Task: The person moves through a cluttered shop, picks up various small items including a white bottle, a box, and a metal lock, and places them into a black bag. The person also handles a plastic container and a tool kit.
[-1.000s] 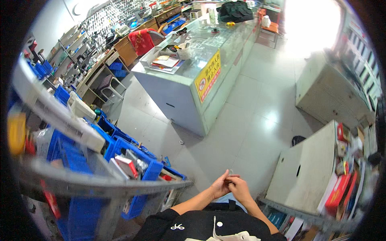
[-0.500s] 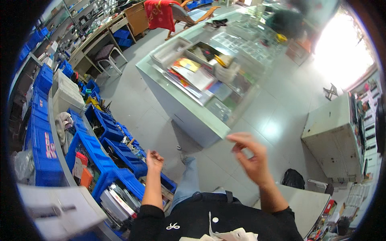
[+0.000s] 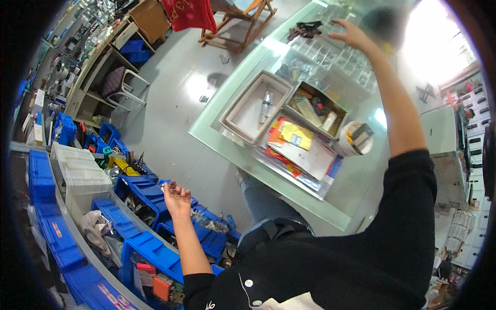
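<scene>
My right arm stretches far forward over a glass-topped counter (image 3: 209, 129). At its end my right hand (image 3: 354, 37) is open, thumb and fingers apart, with nothing visible in it. Just left of the fingertips lies a small dark bundle (image 3: 305, 31) on the glass; a gap shows between them. My left hand (image 3: 177, 200) hangs palm up above blue storage bins (image 3: 142, 194), its fingers loosely curled and apart. I see nothing held in it.
On the counter stand an open tray (image 3: 243, 113) with a clear tube, a box of small items (image 3: 336, 111), papers (image 3: 315, 157) and a white tub (image 3: 354, 139). Beyond are a wooden folding chair (image 3: 250, 26) and a stool (image 3: 116, 85). A white cabinet (image 3: 442, 155) stands right.
I have stepped closer to the counter. My right hand has gone from near its front corner to far across the glass, toward the dark bundle. My left hand stays low over the bins.
</scene>
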Tool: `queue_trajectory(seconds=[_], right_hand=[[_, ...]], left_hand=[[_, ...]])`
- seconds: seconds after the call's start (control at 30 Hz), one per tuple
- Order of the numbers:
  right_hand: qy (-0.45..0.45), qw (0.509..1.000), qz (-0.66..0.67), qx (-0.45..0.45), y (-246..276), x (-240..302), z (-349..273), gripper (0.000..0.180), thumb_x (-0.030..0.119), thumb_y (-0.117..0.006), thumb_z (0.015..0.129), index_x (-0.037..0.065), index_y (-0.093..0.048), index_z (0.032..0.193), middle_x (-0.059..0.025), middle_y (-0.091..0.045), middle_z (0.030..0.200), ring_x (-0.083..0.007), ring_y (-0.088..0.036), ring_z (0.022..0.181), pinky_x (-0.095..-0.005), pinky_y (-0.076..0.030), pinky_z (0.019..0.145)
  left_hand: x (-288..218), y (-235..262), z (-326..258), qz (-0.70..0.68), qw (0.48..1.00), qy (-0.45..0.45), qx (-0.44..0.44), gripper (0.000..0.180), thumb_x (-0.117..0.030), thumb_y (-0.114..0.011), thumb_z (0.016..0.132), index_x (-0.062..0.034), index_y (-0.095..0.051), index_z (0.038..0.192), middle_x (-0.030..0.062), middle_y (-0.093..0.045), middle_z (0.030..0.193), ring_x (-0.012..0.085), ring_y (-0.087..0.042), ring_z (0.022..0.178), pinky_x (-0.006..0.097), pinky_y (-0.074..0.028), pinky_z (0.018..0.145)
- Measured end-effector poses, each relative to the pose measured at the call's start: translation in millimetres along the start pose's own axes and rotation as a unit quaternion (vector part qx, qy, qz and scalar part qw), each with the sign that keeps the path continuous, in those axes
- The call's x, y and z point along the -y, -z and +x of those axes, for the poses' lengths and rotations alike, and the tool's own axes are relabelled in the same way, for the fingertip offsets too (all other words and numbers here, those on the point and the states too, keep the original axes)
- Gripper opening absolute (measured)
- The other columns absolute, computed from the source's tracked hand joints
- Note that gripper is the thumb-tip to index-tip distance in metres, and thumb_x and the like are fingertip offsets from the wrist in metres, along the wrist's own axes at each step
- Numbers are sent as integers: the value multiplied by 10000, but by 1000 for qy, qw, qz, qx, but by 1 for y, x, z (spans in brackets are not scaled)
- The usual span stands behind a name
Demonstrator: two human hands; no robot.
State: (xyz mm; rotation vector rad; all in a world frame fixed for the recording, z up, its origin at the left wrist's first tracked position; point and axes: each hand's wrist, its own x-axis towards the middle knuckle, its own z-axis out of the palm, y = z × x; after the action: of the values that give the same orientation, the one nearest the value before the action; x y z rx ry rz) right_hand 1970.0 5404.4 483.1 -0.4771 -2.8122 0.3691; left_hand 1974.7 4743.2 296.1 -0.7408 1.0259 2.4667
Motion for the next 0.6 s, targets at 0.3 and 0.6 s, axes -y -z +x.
queue_trajectory(seconds=[0.3,0.6], right_hand=[[-305,950,61,-42,-160,-80,130,1084,816,-595,495,245,-358,1384,-310,-205,1407,-449,-226,1308,-542,-185,1050],[-169,983,-36,62,-173,42,54,530,421,-680,730,162,-516,1163,-180,-454,1172,-387,-433,1099,-474,-401,914]], left_hand=[[-69,99,31,223,941,78,-241,328,-446,-499,889,-126,-565,857,-17,-436,590,137,-392,499,318,-362,529],[-133,135,111,326,895,202,-228,343,-428,-480,911,-96,-569,900,-3,-432,607,146,-410,530,338,-417,582]])
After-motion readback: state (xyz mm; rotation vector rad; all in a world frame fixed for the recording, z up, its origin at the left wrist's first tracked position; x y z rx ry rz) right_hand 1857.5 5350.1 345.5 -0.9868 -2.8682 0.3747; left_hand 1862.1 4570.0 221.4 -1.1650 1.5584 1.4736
